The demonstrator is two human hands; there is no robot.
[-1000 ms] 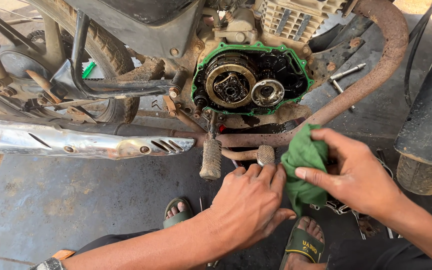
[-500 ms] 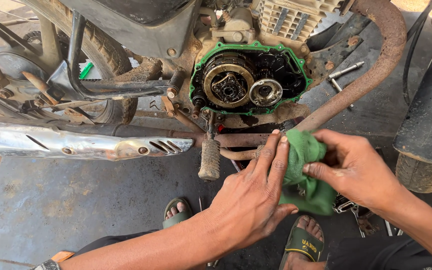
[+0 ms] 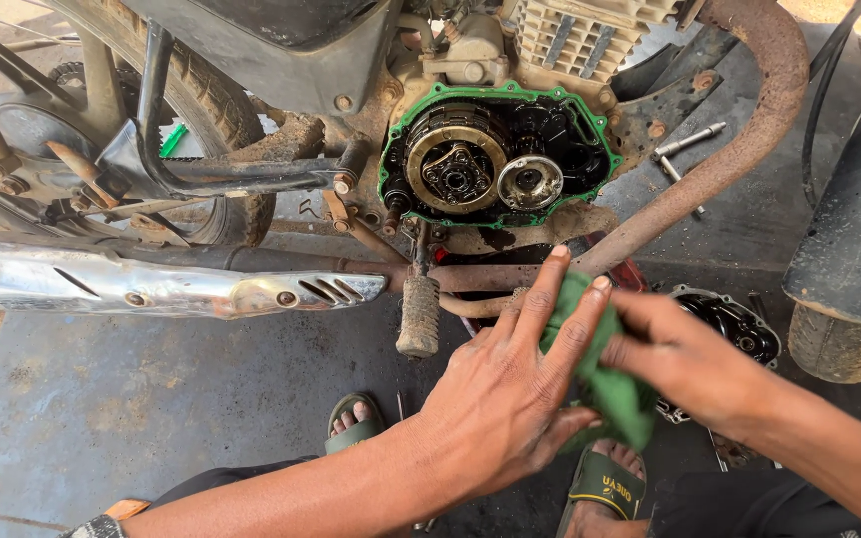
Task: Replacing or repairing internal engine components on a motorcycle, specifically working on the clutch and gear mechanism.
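A green rag (image 3: pixel 612 394) is pressed between both hands just below the motorcycle engine. My left hand (image 3: pixel 510 384) lies flat against the rag with its fingers stretched upward. My right hand (image 3: pixel 690 364) grips the rag from the right side. Above them the open clutch housing (image 3: pixel 498 154) shows a green gasket rim, a round clutch pack and a gear, all dark with oil. A ribbed footpeg (image 3: pixel 418 314) hangs just left of my left hand.
A chrome exhaust muffler (image 3: pixel 151 284) runs along the left. A rusty exhaust pipe (image 3: pixel 749 130) curves down on the right. The removed engine cover (image 3: pixel 734 329) lies on the floor behind my right hand. Loose bolts (image 3: pixel 688 141) rest on the concrete. My sandalled feet (image 3: pixel 356 423) are below.
Both hands and the rag shifted slightly lower and left. My left fingers have slid up over the rag, which is now more bunched between the hands.
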